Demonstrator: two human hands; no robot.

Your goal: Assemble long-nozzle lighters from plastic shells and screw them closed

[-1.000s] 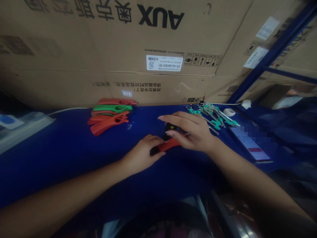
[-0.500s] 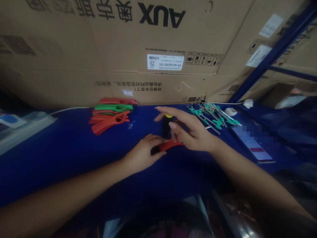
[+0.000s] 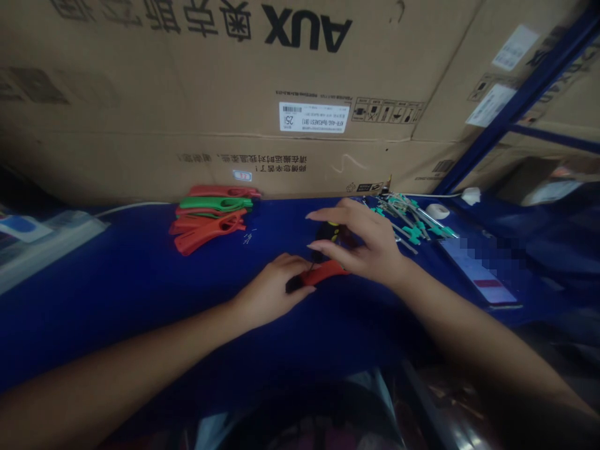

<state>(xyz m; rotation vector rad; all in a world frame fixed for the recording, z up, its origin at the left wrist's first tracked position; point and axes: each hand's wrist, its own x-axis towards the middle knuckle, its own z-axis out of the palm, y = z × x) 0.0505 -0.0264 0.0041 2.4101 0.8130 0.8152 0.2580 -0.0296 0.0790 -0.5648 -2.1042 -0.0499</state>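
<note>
My left hand (image 3: pixel 272 289) rests on the blue-covered table, shut on a red plastic handle piece (image 3: pixel 325 273) with a dark end (image 3: pixel 294 285). My right hand (image 3: pixel 363 240) is above that piece, its fingers curled around a black screwdriver with a yellow cap (image 3: pixel 332 231). The hand hides most of the screwdriver's grip. A thin shaft (image 3: pixel 313 262) runs down from the handle to the red piece.
Behind my hands lies a pile of red and green plastic handles (image 3: pixel 210 219), with tiny metal pins (image 3: pixel 248 237) beside it. Metal rods with teal parts (image 3: pixel 407 228), a white tape roll (image 3: pixel 437 211) and a phone (image 3: pixel 473 272) lie to the right. Cardboard boxes (image 3: pixel 300 125) stand along the table's back.
The screwdriver has tilted from upright and moved right, and my right hand has closed further around it. My left hand and the red piece have stayed in place.
</note>
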